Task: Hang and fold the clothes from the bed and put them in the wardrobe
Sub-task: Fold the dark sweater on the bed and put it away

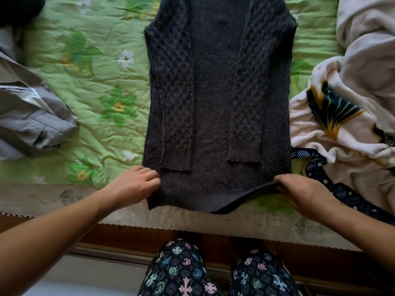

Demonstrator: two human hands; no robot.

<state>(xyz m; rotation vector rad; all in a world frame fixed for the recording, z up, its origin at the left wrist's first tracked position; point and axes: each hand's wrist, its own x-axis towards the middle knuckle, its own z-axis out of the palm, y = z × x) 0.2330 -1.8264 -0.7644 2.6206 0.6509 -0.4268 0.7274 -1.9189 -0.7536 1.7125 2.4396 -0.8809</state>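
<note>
A dark grey cable-knit sweater (213, 103) lies flat on the bed, hem toward me, with both sleeves folded in over its body. My left hand (132, 184) grips the hem's left corner with curled fingers. At the hem's right corner my right hand (303, 191) pinches the edge and lifts it slightly off the green floral quilt (96, 82).
A grey garment (32, 120) lies crumpled at the left. To the right sits a heap of white fabric with a dark leaf print (342, 116) and a navy dotted cloth (333, 184). The wooden bed frame (149, 238) runs along the near edge, my patterned trousers below it.
</note>
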